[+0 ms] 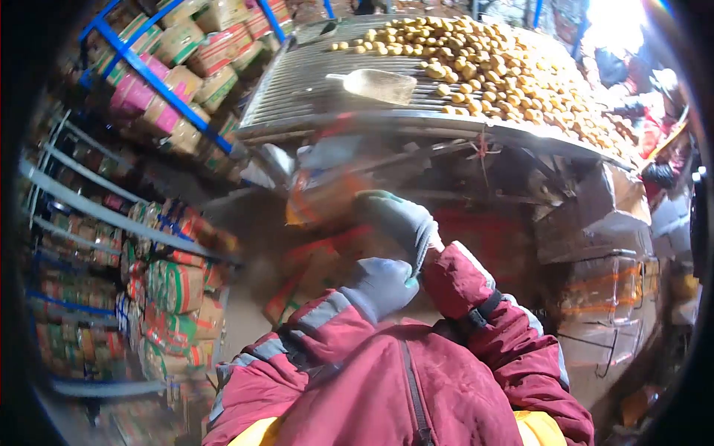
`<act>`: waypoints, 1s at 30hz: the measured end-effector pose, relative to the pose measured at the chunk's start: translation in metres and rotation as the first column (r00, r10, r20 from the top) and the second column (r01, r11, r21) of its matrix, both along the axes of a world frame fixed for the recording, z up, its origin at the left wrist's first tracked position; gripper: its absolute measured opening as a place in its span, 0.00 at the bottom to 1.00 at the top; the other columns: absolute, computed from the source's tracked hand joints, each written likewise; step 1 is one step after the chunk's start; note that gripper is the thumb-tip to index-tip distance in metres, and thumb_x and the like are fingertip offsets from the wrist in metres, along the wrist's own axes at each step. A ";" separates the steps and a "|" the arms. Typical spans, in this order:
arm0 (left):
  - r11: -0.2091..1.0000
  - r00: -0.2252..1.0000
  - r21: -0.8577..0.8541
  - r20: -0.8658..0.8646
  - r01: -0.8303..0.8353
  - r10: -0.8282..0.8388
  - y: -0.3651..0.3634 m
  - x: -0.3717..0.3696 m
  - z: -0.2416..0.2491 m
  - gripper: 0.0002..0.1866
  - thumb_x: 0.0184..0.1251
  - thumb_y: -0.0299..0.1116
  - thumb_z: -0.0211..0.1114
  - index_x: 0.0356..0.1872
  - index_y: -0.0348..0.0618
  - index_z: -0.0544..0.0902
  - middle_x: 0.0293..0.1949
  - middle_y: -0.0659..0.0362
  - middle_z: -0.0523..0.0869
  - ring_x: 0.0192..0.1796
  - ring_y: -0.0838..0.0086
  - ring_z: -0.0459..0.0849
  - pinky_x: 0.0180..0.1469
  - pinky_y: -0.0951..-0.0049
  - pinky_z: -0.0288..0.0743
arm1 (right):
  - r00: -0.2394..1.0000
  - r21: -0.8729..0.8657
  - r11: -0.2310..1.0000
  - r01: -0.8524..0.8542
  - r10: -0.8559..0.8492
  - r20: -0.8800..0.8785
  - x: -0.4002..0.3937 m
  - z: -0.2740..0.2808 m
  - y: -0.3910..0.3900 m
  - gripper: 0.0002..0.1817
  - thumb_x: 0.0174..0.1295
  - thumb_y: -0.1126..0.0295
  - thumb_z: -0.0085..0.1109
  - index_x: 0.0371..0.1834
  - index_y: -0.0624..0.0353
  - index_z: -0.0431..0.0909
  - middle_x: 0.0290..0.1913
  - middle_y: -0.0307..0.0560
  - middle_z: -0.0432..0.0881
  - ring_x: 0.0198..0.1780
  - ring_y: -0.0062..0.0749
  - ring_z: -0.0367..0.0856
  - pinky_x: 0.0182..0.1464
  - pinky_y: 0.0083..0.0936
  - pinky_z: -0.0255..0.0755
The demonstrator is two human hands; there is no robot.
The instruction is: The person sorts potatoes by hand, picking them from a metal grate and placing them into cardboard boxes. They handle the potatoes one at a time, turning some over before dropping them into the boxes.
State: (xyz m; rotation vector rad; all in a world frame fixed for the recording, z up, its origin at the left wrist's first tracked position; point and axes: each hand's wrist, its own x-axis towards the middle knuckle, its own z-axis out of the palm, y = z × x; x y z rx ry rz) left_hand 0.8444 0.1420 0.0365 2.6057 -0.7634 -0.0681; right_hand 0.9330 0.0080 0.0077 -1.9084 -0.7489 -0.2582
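Observation:
Both my hands wear grey work gloves and meet in front of my chest. My left hand point(381, 288) is closed, its fingers pinching the cuff of the right glove point(422, 249) at the wrist. My right hand point(394, 217) reaches out to the left with its fingers stretched; they are a little blurred. A strip of bare wrist shows between the right glove and my maroon sleeve point(457, 279). Beyond my hands, a clear scoop point(381, 86) lies on a slatted metal table point(290, 85), beside a heap of small round yellow-brown produce point(506, 74).
Stacked cartons point(178, 290) stand behind a metal rail point(111, 212) at left. More boxes point(216, 52) sit behind a blue frame point(160, 82). White boxes point(602, 297) are piled at right. Blurred cardboard point(327, 197) is under the table's edge. Another person point(654, 111) is at far right.

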 end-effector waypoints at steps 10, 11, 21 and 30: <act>0.971 0.969 -0.059 -0.074 0.232 -0.236 0.005 0.039 -0.018 0.19 0.63 0.49 0.65 0.20 0.45 0.81 0.21 0.48 0.83 0.27 0.50 0.85 0.33 0.50 0.77 | 0.898 0.262 0.965 0.005 0.111 -0.425 0.027 -0.081 -0.001 0.32 0.60 0.70 0.69 0.69 0.60 0.74 0.67 0.50 0.77 0.63 0.36 0.79 0.60 0.29 0.77; 0.970 0.965 -0.057 -0.102 0.237 -0.242 0.003 0.040 -0.022 0.20 0.64 0.50 0.65 0.21 0.45 0.82 0.21 0.48 0.83 0.27 0.50 0.85 0.33 0.50 0.77 | 0.843 0.397 0.917 0.032 0.188 -0.503 0.027 -0.096 -0.005 0.30 0.63 0.71 0.67 0.71 0.59 0.74 0.66 0.47 0.78 0.61 0.30 0.79 0.58 0.27 0.77; 0.966 0.752 -0.188 -0.607 0.177 -0.256 -0.067 0.076 -0.028 0.26 0.72 0.57 0.63 0.39 0.40 0.86 0.35 0.46 0.89 0.41 0.51 0.88 0.44 0.55 0.79 | 0.931 0.085 0.978 0.191 -0.153 -0.331 -0.010 -0.061 -0.103 0.48 0.49 0.70 0.79 0.76 0.57 0.65 0.71 0.52 0.74 0.71 0.45 0.74 0.69 0.35 0.74; 0.789 0.514 -0.509 -0.805 -0.343 -0.296 -0.192 0.135 -0.009 0.26 0.77 0.54 0.62 0.45 0.36 0.87 0.35 0.54 0.89 0.34 0.69 0.89 0.40 0.69 0.83 | 0.876 0.166 0.940 0.298 -0.200 -0.440 -0.019 -0.025 -0.228 0.20 0.74 0.65 0.54 0.66 0.54 0.75 0.69 0.54 0.76 0.67 0.48 0.79 0.65 0.34 0.77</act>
